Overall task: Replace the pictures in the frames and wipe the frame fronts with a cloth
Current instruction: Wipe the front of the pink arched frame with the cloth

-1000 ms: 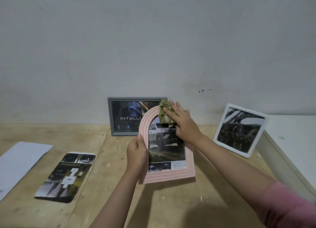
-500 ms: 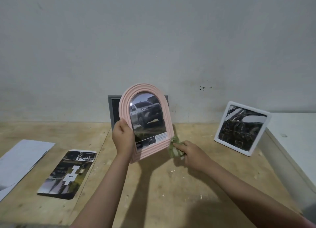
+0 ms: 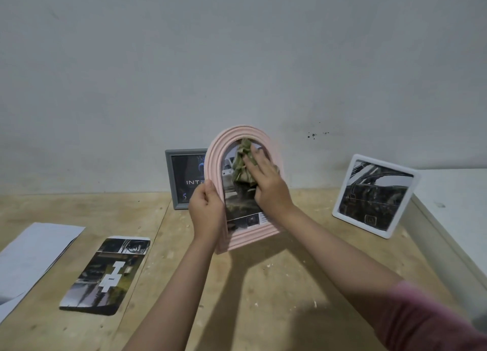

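- Pink arched frame [image 3: 243,234] held upright above the wooden table [image 3: 263,298], centre of scene, just in front of the far wall.
- Left hand [image 3: 207,213] grips the frame's left edge, fingers curled round the rim, thumb on the front.
- Right hand [image 3: 266,184] lies flat w/ fingers straight, pressing a crumpled green cloth [image 3: 242,166] onto the upper part of the glass. It isn't clenched; it just pushes the cloth.
- Progress, as I judge it: pink frame already has a pic in it (a vehicle photo w/ a text strip at the bottom), so the swap looks done here and the wipe is under way. Cloth is at the top of the arch, so the lower glass prob. still needs a pass.
- Grey frame [image 3: 175,179] stands at the far wall behind the pink one, partly hidden. It holds a dark print w/ letters "INT…". Can't tell if it's been wiped.
- White frame [image 3: 375,196] leans far right, beside a white surface [image 3: 453,192]. It holds a dark b/w photo. Can't tell if that one's wiped either.
- Loose printed picture [image 3: 105,274] lies flat on the near left of the table, in no frame. Likely an old or spare pic.
- White paper sheets [image 3: 34,248] lie at the far-left edge, apart from the frames.
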### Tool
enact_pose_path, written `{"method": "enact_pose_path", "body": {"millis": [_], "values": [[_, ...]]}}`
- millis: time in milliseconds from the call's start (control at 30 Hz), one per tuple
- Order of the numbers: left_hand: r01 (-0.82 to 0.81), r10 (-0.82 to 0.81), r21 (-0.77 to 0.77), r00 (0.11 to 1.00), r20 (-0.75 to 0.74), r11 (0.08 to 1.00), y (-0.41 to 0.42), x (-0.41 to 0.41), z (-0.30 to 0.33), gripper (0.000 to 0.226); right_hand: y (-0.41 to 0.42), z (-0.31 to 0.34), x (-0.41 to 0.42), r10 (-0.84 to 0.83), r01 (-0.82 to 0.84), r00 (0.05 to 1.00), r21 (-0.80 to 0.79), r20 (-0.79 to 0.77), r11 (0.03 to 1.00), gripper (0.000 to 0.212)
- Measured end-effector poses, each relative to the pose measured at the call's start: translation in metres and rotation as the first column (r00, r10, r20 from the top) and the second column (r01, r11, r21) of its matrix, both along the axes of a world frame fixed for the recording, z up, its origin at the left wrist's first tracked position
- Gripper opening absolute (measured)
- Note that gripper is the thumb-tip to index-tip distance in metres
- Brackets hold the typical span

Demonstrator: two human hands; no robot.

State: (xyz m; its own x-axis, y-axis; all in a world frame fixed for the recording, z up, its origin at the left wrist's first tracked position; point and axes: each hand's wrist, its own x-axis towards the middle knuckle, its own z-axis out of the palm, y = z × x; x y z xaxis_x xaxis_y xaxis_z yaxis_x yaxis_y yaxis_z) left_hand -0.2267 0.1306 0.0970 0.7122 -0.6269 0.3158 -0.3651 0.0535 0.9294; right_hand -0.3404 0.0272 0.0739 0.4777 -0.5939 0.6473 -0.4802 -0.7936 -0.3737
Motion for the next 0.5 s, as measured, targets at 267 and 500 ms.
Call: {"method": "enact_pose_path", "body": {"millis": [267,500], "values": [[-0.074,0.075,0.039,0.996,-0.037,0.997,0.001,0.032,-0.011,0.043,0.050,-0.063,-0.028,0.239,-0.211,0.957,0.168,-0.164,0.963,0.059],[-0.020,0.020,0.029,1.000,-0.004,0.999,-0.003,0.013,-0.016,0.040,0.073,-0.046,-0.004,0.218,-0.252,0.961,-0.210,-0.173,0.945,0.033]]}}
